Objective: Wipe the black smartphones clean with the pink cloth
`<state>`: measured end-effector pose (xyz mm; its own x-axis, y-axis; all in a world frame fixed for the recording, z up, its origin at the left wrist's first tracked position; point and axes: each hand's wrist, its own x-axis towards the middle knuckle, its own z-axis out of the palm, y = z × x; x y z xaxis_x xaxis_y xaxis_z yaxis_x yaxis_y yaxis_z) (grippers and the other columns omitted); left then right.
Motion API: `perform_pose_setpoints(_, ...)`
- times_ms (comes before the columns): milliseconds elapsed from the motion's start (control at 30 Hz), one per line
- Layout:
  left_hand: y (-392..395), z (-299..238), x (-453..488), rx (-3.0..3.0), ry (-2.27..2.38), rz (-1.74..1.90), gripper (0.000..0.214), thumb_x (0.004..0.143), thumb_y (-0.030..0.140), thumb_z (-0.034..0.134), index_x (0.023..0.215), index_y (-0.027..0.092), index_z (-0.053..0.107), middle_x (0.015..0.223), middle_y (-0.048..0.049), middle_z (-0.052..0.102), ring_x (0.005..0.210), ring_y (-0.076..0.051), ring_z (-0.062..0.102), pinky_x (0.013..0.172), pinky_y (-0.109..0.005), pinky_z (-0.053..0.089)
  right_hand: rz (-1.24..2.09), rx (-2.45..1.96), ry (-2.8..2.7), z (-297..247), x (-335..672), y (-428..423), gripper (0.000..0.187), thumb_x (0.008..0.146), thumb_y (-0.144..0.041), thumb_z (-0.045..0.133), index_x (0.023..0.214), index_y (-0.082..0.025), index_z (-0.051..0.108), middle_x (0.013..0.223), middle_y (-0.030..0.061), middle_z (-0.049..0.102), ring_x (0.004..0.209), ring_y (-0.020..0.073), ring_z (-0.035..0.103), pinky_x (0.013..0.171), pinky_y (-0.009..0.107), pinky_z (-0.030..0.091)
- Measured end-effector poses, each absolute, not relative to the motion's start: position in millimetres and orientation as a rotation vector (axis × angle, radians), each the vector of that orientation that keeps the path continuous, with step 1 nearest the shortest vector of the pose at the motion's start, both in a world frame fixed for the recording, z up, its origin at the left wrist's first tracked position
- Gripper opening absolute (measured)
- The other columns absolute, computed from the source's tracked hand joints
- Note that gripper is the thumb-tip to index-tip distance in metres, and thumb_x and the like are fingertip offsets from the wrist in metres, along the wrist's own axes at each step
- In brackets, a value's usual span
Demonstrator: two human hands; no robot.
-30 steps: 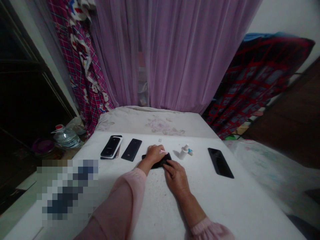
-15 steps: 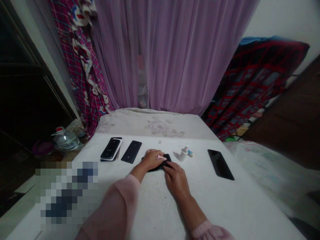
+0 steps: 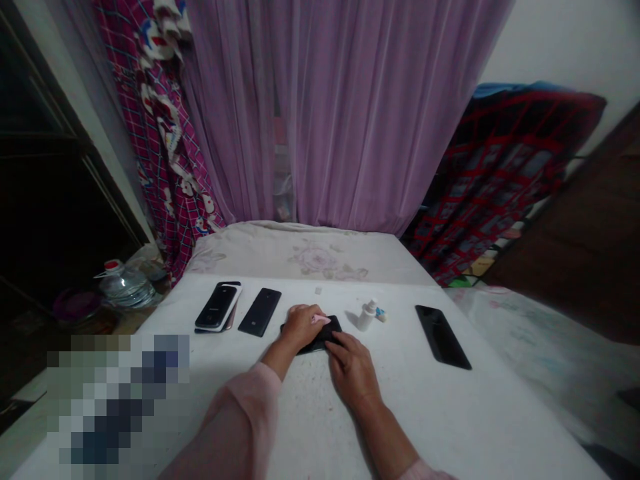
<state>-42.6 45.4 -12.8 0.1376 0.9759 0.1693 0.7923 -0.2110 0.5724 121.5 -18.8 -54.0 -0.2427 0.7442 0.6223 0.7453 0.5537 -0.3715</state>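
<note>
A dark smartphone [image 3: 320, 341] lies flat on the white-covered table, partly hidden under both hands. My left hand [image 3: 301, 328] is closed around a small pink cloth [image 3: 320, 320] and presses it onto the phone. At the phone's near right edge, my right hand [image 3: 354, 370] grips it with thumb and fingers against the table. Just beyond that hand stands a white spray bottle [image 3: 367, 316], with a small blue-and-white item [image 3: 381, 314] behind it.
On the left lie a stack of phones [image 3: 217, 308] and a single dark phone [image 3: 261, 312]. Far right is a black tablet-like device [image 3: 443, 337]. A tiny pale square [image 3: 319, 291] lies beyond the hands. A water jug [image 3: 125, 285] stands off the table's left side.
Both hands stay on the phone, with the pink cloth shifted only slightly against it. The whole view has tipped a little, so the table things sit slightly lower.
</note>
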Motion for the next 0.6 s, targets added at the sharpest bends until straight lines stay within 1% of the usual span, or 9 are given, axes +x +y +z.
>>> perform_pose_setpoints(167, 49.6, -13.0, -38.2, 2.058, 1.821, 0.693, 0.018, 0.084, 0.044, 0.065, 0.086, 0.027, 0.072, 0.083, -0.0006, 0.073, 0.088, -0.020, 0.064, 0.089, -0.033, 0.042, -0.010, -1.204, -2.018, -53.5, 121.6, -19.0, 0.031, 0.083, -0.011, 0.052, 0.101, -0.024, 0.074, 0.116, 0.0091, 0.069, 0.108, 0.0261, 0.061, 0.090, 0.044, 0.051)
perform_pose_setpoints(333, 48.6, -13.1, -34.3, 2.042, 1.922, 0.684, 0.017, 0.085, 0.043, 0.064, 0.088, 0.027, 0.071, 0.084, -0.0016, 0.072, 0.090, -0.021, 0.064, 0.088, -0.033, 0.041, 0.025, -1.218, -2.016, -50.7, 120.3, -20.4, 0.032, 0.083, -0.011, 0.052, 0.101, -0.025, 0.074, 0.116, 0.0087, 0.068, 0.109, 0.0254, 0.060, 0.092, 0.044, 0.051)
perform_pose_setpoints(500, 47.9, -14.3, -36.9, 2.072, 1.859, 0.700, 0.017, 0.085, 0.041, 0.064, 0.087, 0.027, 0.072, 0.084, -0.0020, 0.072, 0.089, -0.021, 0.064, 0.089, -0.033, 0.042, 0.027, -1.207, -2.033, -54.4, 123.4, -16.9, 0.032, 0.083, -0.011, 0.053, 0.102, -0.025, 0.074, 0.117, 0.0091, 0.068, 0.109, 0.0253, 0.061, 0.091, 0.044, 0.051)
perform_pose_setpoints(600, 46.5, -14.7, -39.5, 2.068, 1.796, 0.726, 0.014, 0.083, 0.038, 0.065, 0.085, 0.026, 0.072, 0.085, -0.0020, 0.073, 0.089, -0.021, 0.064, 0.090, -0.034, 0.042, 0.015, -1.173, -2.081, -59.8, 127.7, -12.8, 0.033, 0.082, -0.012, 0.053, 0.104, -0.026, 0.074, 0.118, 0.0090, 0.068, 0.109, 0.0255, 0.061, 0.090, 0.043, 0.052)
